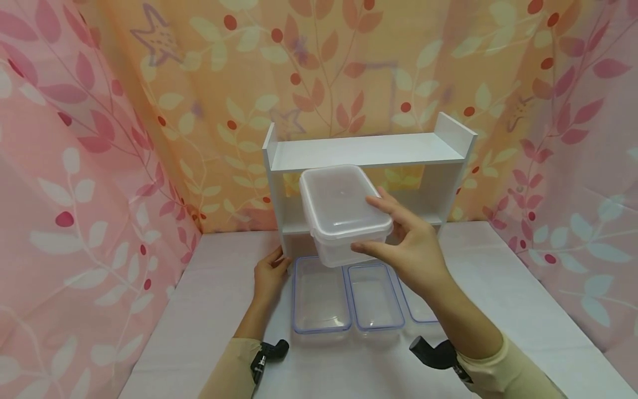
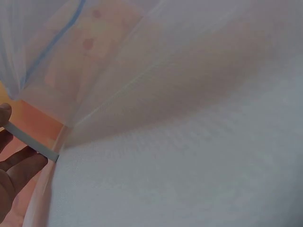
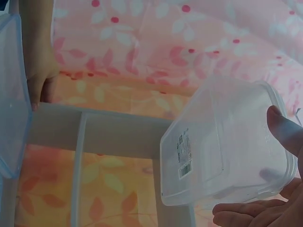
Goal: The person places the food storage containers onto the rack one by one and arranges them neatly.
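My right hand holds a clear plastic food container with a whitish lid, thumb on the near side and fingers round the far right side. It is tilted, in the air in front of a white two-tier shelf. A barcode label shows on its underside in the right wrist view. My left hand is at the shelf's lower left side. In the left wrist view its thumb and fingers pinch the edge of the white side panel.
Three clear containers with blue-rimmed lids, a left one, a middle one and a right one, stand in a row before the shelf on a white-covered table. Patterned curtains hang behind and at both sides.
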Available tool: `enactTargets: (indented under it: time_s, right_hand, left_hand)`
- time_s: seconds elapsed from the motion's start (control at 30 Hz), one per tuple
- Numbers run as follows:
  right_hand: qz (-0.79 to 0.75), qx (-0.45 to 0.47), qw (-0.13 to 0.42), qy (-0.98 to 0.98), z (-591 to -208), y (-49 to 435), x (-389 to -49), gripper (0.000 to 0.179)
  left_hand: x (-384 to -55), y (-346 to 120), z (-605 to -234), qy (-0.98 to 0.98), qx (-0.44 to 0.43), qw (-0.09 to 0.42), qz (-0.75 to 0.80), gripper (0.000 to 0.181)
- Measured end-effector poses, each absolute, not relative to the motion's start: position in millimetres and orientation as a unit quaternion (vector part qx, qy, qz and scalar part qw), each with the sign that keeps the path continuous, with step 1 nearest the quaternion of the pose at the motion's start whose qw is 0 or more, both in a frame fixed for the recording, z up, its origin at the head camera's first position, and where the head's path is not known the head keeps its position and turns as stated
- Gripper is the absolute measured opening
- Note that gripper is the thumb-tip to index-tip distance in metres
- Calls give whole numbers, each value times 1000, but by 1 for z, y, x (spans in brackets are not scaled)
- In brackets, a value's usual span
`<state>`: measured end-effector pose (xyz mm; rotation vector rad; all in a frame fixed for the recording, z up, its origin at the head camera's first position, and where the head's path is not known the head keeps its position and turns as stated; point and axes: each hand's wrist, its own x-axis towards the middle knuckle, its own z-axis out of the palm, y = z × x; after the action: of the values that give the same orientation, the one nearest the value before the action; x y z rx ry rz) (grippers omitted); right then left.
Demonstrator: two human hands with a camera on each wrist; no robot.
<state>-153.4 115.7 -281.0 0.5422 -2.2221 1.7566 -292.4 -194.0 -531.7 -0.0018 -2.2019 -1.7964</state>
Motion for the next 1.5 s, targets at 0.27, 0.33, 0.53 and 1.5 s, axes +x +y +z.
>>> enactTargets:
  time_s: [0.27,0.33,0.53,1.5]
  right_hand:
    - [590,192,136,-772,-268,106,-153,80]
    - [587,194,140,-773,-264,103,-153,80]
    - [590,199,141,-770,-254,95,-153,80]
    - [610,219,162,-744,-220,76,-181,77]
  left_hand:
    - [-292,-196,-533,-765,-2,147,-627,48]
    - [-292,-196,-533,-765,-6,147,-627,47]
    - [-292,-195,-530,-770,-12,151,-620,48]
    - [-292,-194,-529,-773,-5,148,-617,46]
